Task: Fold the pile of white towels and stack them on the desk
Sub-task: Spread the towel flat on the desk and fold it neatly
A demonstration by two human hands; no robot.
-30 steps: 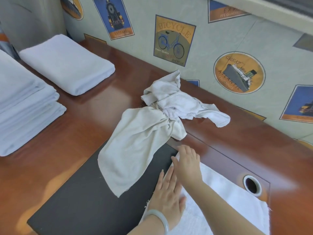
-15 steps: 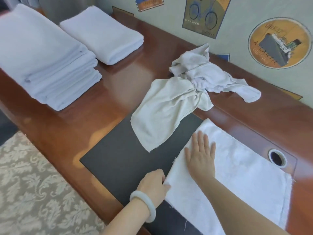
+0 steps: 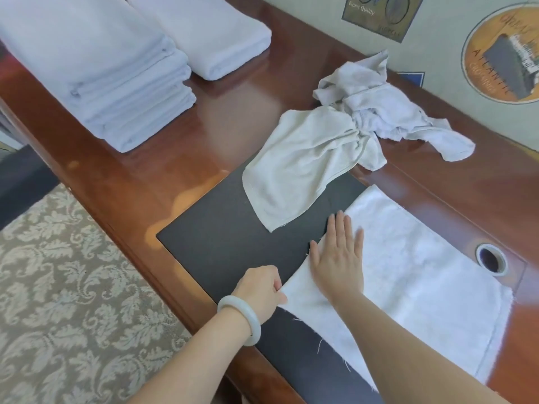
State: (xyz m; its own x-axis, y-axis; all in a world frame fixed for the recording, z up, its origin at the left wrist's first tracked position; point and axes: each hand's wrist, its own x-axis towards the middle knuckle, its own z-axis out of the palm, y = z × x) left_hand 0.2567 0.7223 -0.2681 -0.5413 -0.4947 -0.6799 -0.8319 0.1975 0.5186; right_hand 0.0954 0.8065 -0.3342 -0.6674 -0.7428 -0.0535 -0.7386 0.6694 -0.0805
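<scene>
A white towel [image 3: 423, 275] is spread flat at the near right of the surface [image 3: 180, 132], partly over a black mat [image 3: 227, 243]. Its corner is pinched by the left hand [image 3: 259, 290]; its edge is pressed by the flat, straight-fingered right hand [image 3: 338, 258]. Crumpled towels [image 3: 335, 147] are heaped beyond, folded stacks [image 3: 110, 83] at the far left.

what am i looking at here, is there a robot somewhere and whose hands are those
There is no robot here. These are a person's two bare hands, filmed by one wide-angle camera worn on the person's head and looking down at a wooden desk. A white towel lies spread flat, partly on a black mat. The right hand presses flat on it. The left hand, with a pale bracelet on its wrist, pinches the towel's corner. Behind lies a crumpled pile of unfolded towels. At the far left sit a stack of folded towels and a single folded towel.
</scene>
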